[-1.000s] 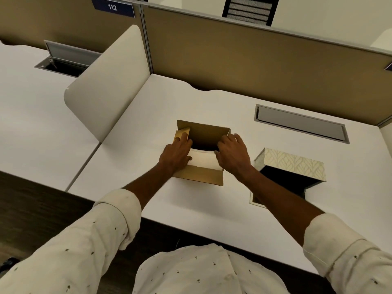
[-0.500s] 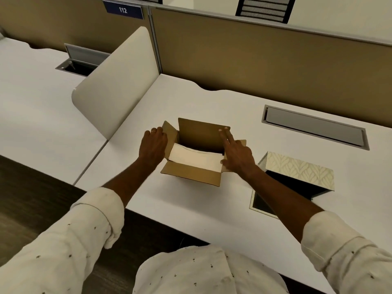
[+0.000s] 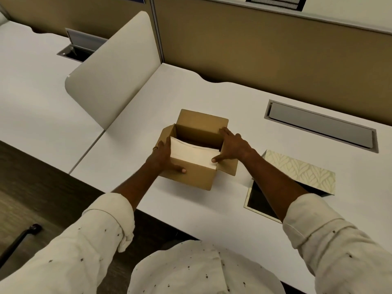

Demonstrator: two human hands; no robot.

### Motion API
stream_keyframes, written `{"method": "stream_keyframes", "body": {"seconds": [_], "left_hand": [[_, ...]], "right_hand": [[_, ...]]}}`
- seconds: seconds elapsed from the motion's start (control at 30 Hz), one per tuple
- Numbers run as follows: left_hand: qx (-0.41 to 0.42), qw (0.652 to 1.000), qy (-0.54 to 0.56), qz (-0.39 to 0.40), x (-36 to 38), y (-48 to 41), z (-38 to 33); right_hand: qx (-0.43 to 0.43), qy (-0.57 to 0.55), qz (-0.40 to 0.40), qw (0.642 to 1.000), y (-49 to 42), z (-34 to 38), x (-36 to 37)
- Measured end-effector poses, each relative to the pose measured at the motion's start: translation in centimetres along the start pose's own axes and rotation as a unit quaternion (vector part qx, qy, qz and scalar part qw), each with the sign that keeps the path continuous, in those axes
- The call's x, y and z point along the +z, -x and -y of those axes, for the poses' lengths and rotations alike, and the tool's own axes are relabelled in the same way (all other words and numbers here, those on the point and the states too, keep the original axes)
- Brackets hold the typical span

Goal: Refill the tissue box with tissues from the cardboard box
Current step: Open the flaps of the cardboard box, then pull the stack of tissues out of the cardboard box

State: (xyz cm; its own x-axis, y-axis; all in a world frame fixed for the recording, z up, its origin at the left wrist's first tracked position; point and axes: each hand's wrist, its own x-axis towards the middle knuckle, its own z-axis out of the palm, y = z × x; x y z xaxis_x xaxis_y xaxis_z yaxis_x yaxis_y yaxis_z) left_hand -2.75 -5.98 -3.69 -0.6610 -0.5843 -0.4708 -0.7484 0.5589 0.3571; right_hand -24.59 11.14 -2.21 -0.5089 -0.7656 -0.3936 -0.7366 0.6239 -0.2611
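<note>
An open brown cardboard box (image 3: 191, 177) stands mid-desk with a white stack of tissues (image 3: 193, 153) inside. My left hand (image 3: 163, 158) grips the box's front left corner: thumb on the outer front wall, fingers over the left edge beside the stack. My right hand (image 3: 233, 145) lies spread over the right flap and rim, with its thumb tip touching the top of the tissues. To the right lies the tissue box (image 3: 301, 168), a leaf-patterned cover tilted over a dark opening, partly hidden by my right forearm.
The white desk (image 3: 212, 209) ends close to my body. A rounded cream divider panel (image 3: 114, 66) stands at the left, and a tan partition wall (image 3: 275, 56) runs along the back. A grey cable hatch (image 3: 320, 126) is set in the desk behind the tissue box.
My left hand has moved from the outside of the left flap to the box's front left corner. My right hand has slid down the right side, and its thumb now touches the tissues.
</note>
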Motion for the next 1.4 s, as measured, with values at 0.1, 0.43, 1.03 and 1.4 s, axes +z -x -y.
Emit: {"method": "stream_keyframes", "body": {"seconds": [0.1, 0.43, 1.03, 1.4], "left_hand": [[0.003, 0.997, -0.071, -0.015, 0.7, 0.2, -0.5], [0.031, 0.999, -0.029, -0.016, 0.9, -1.0, 0.6], [0.189, 0.949, -0.188, 0.169, -1.8, -9.6, -2.8], [0.152, 0.917, -0.266, 0.256, -1.9, -12.0, -3.7]], "right_hand": [[0.0, -0.036, 0.013, 0.999, -0.6, -0.1, 0.5], [0.001, -0.047, 0.043, 0.998, -1.7, -0.5, 0.2], [-0.011, -0.004, 0.237, 0.971, -6.6, 4.2, 2.6], [0.016, 0.035, 0.294, 0.955, -7.9, 4.3, 3.5]]}}
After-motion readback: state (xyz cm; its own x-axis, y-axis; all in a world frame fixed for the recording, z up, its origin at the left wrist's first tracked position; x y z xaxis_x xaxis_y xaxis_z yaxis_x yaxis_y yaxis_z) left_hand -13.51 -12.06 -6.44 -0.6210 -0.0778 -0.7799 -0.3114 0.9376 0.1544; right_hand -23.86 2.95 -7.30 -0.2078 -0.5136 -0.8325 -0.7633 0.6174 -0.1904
